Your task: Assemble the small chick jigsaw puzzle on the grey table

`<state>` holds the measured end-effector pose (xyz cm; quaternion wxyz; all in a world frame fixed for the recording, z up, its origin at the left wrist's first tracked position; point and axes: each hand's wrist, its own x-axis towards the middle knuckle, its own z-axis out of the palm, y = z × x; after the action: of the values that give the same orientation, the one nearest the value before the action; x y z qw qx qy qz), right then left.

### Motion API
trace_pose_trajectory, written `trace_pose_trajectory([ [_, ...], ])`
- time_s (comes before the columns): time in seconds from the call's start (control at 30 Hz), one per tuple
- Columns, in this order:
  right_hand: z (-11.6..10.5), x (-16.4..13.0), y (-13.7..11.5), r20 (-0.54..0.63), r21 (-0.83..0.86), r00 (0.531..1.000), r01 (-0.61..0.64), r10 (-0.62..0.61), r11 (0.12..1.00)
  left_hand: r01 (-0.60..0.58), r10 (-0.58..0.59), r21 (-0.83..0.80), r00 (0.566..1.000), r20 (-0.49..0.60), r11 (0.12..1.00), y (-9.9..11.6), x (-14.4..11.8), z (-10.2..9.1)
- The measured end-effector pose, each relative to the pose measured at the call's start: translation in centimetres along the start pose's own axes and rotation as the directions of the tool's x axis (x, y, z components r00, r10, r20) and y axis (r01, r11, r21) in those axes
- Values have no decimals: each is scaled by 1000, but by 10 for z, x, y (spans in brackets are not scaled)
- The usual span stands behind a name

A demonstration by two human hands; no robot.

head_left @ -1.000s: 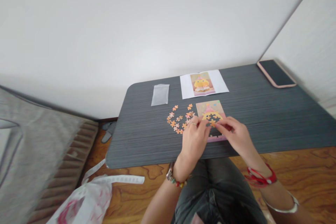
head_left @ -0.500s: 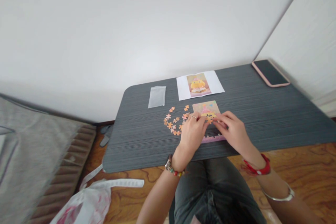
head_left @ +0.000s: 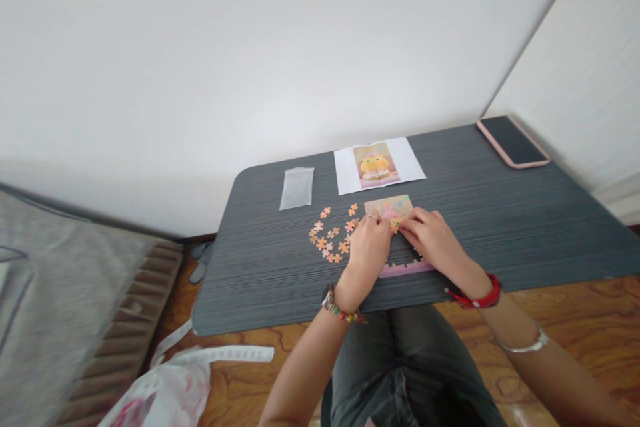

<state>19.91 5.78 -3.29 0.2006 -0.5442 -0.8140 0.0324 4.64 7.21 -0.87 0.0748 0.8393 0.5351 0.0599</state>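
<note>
A partly assembled jigsaw puzzle lies near the table's front edge, its pink bottom strip separated from the upper part by a gap. My left hand and my right hand meet over its middle. Their fingers are closed, the fingertips pinching and pressing a yellow puzzle piece at the lower edge of the upper part. Fingers hide much of that piece and the puzzle around it. Left of my left hand, several loose orange and pink pieces lie scattered on the table.
Behind the puzzle lies a white sheet with a printed picture. A clear plastic bag is left of it. A phone rests at the far right of the dark table, which stands against a white wall.
Both hands have drawn closer together over the puzzle, and the yellow piece has moved up against the lower edge of the upper part. The view has shifted slightly.
</note>
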Motion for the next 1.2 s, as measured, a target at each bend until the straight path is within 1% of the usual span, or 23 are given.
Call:
trace_pose_trajectory([
  [0.27,2,-1,2,11,-8,1000,-5,5,1000,29,-29,-5,1000,8,1000,1,-3,4],
  [0.37,3,-2,4,-5,-11,1000,-15,15,1000,30,-30,-6,1000,-5,1000,2,-3,4],
  [0.6,9,-4,9,-41,2,998,-54,54,999,40,-40,25,999,16,999,4,-1,6],
  [0.73,10,-4,10,-52,12,997,-48,49,999,26,-26,28,1000,1,999,4,0,9],
  [0.87,8,-5,7,-49,12,999,-11,12,1000,18,-17,33,1000,-12,999,3,0,10],
  [1.03,3,-4,4,7,-76,999,40,-39,996,2,-1,54,1000,-26,999,3,-2,12],
  [1.2,-5,-2,-4,73,-219,995,88,-74,972,-77,81,127,996,-25,989,8,-9,10],
])
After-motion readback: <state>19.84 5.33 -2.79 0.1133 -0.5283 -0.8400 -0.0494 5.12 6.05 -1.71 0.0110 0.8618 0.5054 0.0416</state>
